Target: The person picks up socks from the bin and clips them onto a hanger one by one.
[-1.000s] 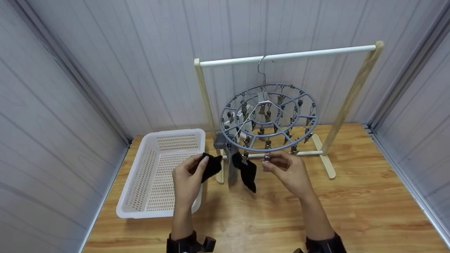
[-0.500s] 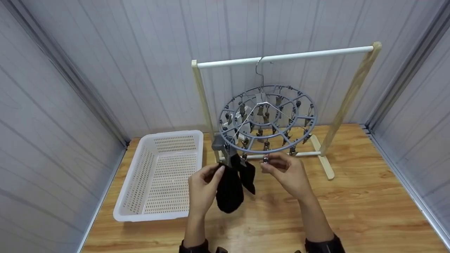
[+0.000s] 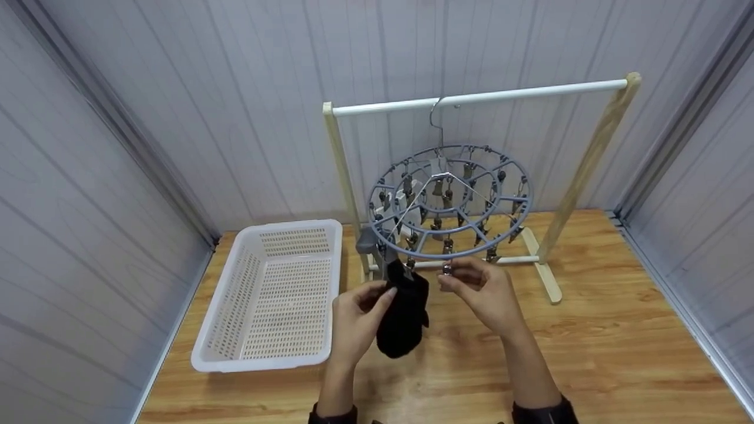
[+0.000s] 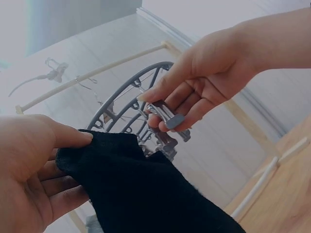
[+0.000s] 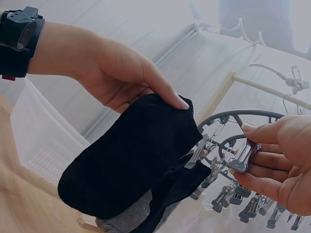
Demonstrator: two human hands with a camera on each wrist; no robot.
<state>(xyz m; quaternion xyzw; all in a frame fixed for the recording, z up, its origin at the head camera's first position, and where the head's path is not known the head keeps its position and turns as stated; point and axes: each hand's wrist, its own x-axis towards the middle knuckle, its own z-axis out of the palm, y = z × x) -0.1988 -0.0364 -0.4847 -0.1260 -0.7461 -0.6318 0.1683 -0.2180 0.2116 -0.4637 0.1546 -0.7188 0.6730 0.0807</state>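
A black sock (image 3: 400, 330) hangs from my left hand (image 3: 356, 318), its cuff pinched between thumb and fingers. In the right wrist view that sock (image 5: 126, 155) overlaps another black sock (image 5: 177, 189) held by a clip, with a grey sock (image 5: 129, 216) behind. My right hand (image 3: 486, 294) pinches a metal clip (image 3: 447, 269) on the near rim of the round grey drying hanger (image 3: 465, 254). The left wrist view shows the clip (image 4: 167, 116) between right thumb and fingers, a short gap from the sock's cuff.
The hanger hooks over the white bar (image 3: 500, 94) of a wooden-legged rack (image 3: 595, 147). Several other clips dangle around its rings, and grey and white items hang on its left side. A white perforated basket (image 3: 203, 330) stands left on the wooden table (image 3: 471, 383).
My left hand has moved right, carrying the black sock from beside the basket to in front of the hanging socks. My right hand keeps its hold on the clip, almost still.
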